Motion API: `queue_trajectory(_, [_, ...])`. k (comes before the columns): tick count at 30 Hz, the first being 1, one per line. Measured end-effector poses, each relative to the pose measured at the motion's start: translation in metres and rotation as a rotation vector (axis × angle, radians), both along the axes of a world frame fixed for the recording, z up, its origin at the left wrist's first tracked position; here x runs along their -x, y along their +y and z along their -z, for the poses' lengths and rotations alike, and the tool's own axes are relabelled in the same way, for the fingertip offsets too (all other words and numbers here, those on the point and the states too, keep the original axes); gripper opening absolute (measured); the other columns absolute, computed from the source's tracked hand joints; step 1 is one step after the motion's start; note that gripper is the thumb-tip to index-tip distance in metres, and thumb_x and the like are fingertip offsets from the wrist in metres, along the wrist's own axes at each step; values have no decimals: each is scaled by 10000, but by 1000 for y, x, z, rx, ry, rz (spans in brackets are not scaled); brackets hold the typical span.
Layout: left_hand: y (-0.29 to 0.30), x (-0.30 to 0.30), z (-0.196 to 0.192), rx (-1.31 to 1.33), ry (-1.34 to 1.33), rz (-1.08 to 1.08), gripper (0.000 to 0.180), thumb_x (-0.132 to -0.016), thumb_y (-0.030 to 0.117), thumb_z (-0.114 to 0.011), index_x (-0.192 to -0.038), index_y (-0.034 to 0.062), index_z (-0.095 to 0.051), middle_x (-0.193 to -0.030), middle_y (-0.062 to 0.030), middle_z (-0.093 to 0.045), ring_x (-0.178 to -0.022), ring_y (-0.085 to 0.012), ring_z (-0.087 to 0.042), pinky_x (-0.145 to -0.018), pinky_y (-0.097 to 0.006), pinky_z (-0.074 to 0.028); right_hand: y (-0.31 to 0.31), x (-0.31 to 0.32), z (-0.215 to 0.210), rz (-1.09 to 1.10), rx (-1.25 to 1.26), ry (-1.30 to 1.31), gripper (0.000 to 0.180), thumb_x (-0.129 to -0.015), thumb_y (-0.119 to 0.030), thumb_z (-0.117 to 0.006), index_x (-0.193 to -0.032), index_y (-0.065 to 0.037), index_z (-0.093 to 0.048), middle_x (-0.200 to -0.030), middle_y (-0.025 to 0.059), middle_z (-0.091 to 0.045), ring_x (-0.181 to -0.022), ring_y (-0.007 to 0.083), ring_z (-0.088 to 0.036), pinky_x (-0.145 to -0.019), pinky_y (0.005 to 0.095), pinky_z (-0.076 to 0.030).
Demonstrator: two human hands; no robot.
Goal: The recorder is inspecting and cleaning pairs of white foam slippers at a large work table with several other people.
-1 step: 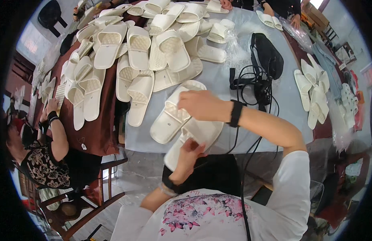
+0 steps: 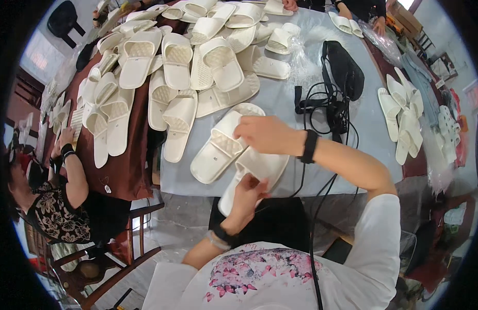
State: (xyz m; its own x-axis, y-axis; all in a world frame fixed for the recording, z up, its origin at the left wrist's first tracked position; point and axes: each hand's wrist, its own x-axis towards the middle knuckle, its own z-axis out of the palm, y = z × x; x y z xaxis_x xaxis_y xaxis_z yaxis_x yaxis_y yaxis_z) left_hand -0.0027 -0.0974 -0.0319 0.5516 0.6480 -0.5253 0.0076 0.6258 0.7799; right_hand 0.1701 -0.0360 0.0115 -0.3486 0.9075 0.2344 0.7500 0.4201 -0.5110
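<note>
Two cream slide slippers lie side by side at the table's front edge. The left slipper has its quilted strap facing up and its heel toward me. Over the gap between the straps my right hand hovers, fingers bent and pressed together beside the left slipper's strap. My left hand is closed at the right slipper, thumb and fingers together near its heel and inner sole. What either hand pinches, if anything, is hidden or too small to make out. Part of the right slipper is covered by my hands.
A big heap of cream slippers covers the far left. A black pouch with tangled cables and clear plastic wrap lie right of it. More slippers rest at the right. A co-worker sits at the left.
My right hand has shifted slightly to the right. My left hand and the right slipper have moved a little right and away from me; the left slipper has hardly moved.
</note>
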Motion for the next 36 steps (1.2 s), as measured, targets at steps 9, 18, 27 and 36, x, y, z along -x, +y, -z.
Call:
queue_trajectory(9, [14,-16,-13,-246,28,41,399,-808,123,-588,-1147,-11,-427,-964,-64,-499,-901,-125,-495,-773,-256,-421,25,-157,40,669,279,-252,138,-720,17,-491,-850,51,-521,-864,266,-519,-792,424,-551,-690,438,-467])
queue_trajectory(18, [28,1,1,-1169,1078,467,908,-641,517,-653,-1345,104,-255,-1390,-236,-116,-1252,-504,-26,-931,-644,-115,54,-160,53,1058,46,-461,134,-737,-29,-478,-760,21,-601,-767,203,-595,-702,339,-613,-622,374,-505])
queue_trajectory(27, [10,-15,12,-1442,1223,464,624,-753,490,-534,-1269,164,-409,-1371,-185,-208,-1153,-449,-270,-759,-549,-322,-17,-74,11,600,-97,-747,111,-678,-156,-549,-761,-85,-560,-736,52,-542,-714,194,-558,-524,314,-441])
queue_trajectory(36, [18,2,-19,-203,-154,314,444,-898,284,-364,-1260,28,-370,-1218,-167,-457,-1124,-322,-432,-903,-392,-338,-131,24,-50,-299,377,426,139,-688,-101,-587,-651,-43,-467,-901,34,-576,-662,227,-558,-567,309,-458])
